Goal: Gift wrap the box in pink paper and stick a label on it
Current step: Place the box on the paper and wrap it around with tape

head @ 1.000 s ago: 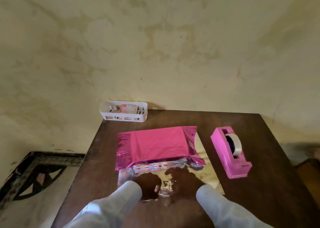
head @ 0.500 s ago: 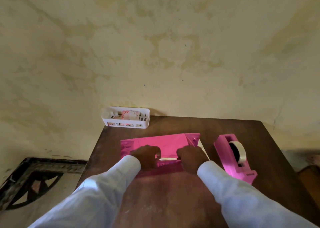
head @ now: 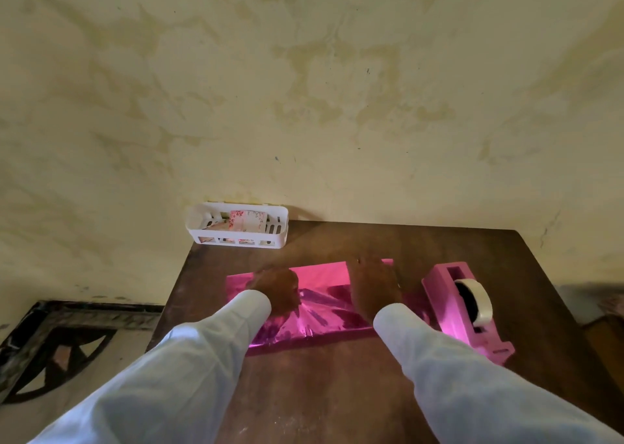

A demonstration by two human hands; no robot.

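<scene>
- left hand (head: pixel 275 290) rests on pink paper (head: pixel 320 276); finger grip too blurred to tell;
- right hand (head: pixel 373 286) lies flat on it, apart;
- tape dispenser (head: pixel 452 312) just beside, on counter (head: pixel 320 393)

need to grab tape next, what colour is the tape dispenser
The tape dispenser is pink, holding a whitish tape roll; the head view shows it best.

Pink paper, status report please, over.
Left hand on pink paper, fingers blurred; right hand pressing it flat. Box hidden under paper. Tape dispenser close beside right hand, not blocking.
</scene>
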